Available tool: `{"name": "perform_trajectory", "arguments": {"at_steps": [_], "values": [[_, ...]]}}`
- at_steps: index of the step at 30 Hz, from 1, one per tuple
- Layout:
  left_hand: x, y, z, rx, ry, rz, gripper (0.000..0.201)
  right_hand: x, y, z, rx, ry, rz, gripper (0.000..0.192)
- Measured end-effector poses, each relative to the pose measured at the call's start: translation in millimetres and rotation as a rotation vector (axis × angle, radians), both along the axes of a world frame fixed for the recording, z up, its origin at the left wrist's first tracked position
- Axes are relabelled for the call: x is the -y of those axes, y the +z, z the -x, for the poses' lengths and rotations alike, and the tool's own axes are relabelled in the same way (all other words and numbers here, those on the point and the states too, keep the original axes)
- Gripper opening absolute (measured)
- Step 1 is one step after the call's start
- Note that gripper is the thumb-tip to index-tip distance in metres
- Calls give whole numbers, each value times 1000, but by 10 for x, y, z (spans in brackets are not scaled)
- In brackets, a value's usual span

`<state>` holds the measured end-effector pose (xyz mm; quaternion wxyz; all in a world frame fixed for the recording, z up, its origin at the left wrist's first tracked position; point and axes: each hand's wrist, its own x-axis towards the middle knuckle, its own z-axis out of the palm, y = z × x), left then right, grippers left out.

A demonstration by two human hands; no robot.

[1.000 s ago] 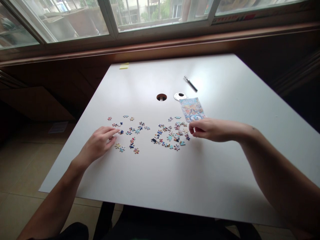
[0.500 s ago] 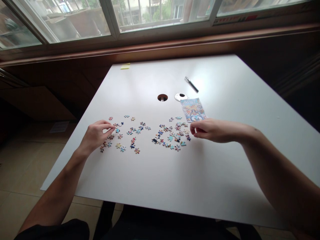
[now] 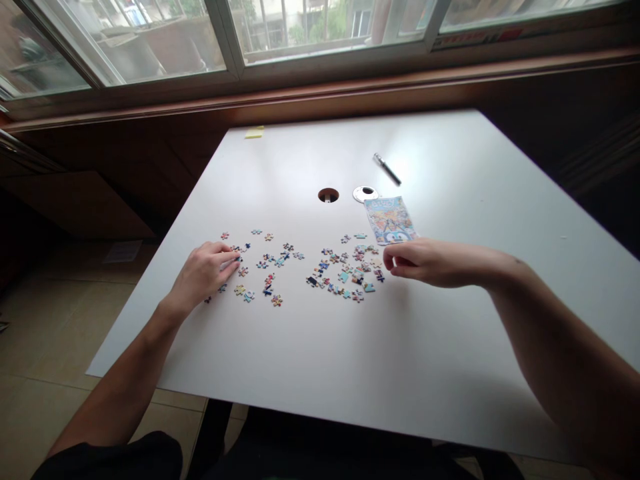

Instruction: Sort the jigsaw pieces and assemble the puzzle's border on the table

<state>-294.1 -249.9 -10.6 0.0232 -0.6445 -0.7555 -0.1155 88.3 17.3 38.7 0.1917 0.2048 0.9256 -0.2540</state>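
Note:
Small colourful puzzle pieces lie loose on a white table (image 3: 320, 360) in two groups. My left hand (image 3: 205, 275) rests palm down on the left group (image 3: 270, 277), its fingertips touching pieces near the group's left end. My right hand (image 3: 425, 261) hovers at the right edge of the right group (image 3: 345, 273), with thumb and fingers curled together. Whether a piece sits between them is hidden. A small printed picture card (image 3: 390, 220) lies just beyond my right hand.
A dark pen (image 3: 387, 169) lies farther back on the table. A round cable hole (image 3: 329, 195) and its white cap (image 3: 365, 194) sit mid-table. A yellow sticky note (image 3: 254, 133) is at the far edge. Beyond that are a wooden sill and windows.
My left hand drew back to the left with a pinch, then settled flat on the pieces again. My right hand has hardly moved. The view has shifted slightly.

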Motion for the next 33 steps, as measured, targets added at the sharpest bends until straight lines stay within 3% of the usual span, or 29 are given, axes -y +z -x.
{"name": "perform_trajectory", "arguments": {"at_steps": [10,15,18,25,30,33], "values": [[67,148,141,71,4,160,19,-7,-9,-20,1,-10,-4,17],[139,260,231,40,120,28,25,-12,-24,-15,-9,-6,-3,16],[151,245,280,1,142,14,27,-9,-24,-12,-4,-10,-8,16],[123,94,238,10,81,67,27,-4,-25,-13,3,1,-11,17],[115,91,10,55,-194,58,32,-4,-32,-7,0,7,-6,16],[119,97,-54,37,-234,85,31,1,-24,-3,2,4,-5,16]]}}
